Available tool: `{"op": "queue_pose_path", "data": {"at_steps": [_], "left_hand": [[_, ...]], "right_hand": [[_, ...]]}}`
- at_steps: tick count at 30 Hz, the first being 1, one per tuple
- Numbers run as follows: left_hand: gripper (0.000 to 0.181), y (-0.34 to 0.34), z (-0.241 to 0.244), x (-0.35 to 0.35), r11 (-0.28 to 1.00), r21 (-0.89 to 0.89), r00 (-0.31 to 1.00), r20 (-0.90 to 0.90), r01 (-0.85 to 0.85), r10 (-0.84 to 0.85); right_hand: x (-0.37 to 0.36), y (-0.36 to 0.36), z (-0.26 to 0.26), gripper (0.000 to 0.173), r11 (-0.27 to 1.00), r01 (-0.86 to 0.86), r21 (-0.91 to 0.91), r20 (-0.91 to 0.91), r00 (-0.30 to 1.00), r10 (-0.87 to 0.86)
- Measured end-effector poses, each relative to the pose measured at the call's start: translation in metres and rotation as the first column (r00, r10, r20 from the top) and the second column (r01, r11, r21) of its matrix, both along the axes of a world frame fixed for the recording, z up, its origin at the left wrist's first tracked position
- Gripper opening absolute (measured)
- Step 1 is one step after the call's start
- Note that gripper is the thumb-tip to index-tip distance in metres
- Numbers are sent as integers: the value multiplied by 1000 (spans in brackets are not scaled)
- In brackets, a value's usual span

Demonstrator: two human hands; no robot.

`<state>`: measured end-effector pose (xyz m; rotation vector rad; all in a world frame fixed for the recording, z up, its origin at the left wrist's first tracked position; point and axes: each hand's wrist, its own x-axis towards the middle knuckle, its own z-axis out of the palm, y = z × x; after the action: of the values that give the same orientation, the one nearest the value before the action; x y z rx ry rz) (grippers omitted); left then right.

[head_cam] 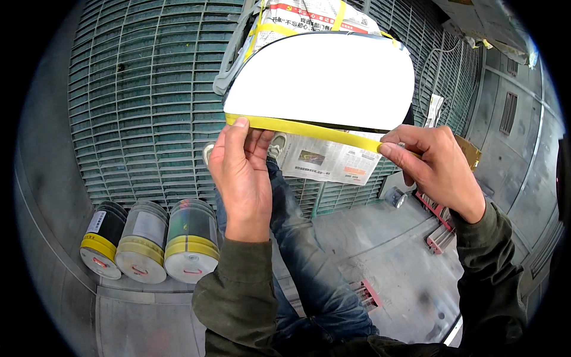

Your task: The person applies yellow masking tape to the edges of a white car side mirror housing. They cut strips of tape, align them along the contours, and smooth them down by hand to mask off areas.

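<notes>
A strip of yellow masking tape stretches along the lower edge of a glossy white curved panel. At its left end, the thumb of my left hand presses the tape at the panel's lower left corner, with the palm up and the fingers behind. My right hand pinches the tape near the lower right corner. Between tape and panel a dark gap widens towards the right. Newspaper fixed with yellow tape covers the part behind the panel; another newspaper sheet hangs below it.
Slatted metal floor grating lies beneath. Several drums with yellow bands stand at the lower left. Red metal racks and a small round can are on the floor at right, near a cardboard box.
</notes>
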<state>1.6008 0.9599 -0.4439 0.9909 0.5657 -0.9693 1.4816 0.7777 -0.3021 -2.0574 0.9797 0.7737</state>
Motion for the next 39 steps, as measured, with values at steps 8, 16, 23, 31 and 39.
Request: {"op": "queue_pose_path", "data": {"at_steps": [8,16,23,31,39], "left_hand": [[26,-9,8,-3,1000,19,1000,11,-17,17],[24,-8,7,-7,1000,22,1000,27,-9,8],[24,-10,7,-13,1000,2,1000,24,19,-19],[28,-14,12,-21,998,5,997,33,69,-69],[25,-14,12,-22,998,-7,997,38,65,-64]], "right_hand": [[-3,-1,-5,28,1000,31,3,30,999,-31],[-9,-5,-13,26,999,-26,-40,47,999,28],[-2,-3,-11,26,999,22,-26,13,1000,-22],[-4,-4,-14,24,999,5,-46,24,1000,-4],[-10,-4,-20,24,995,-14,-96,87,996,22]]}}
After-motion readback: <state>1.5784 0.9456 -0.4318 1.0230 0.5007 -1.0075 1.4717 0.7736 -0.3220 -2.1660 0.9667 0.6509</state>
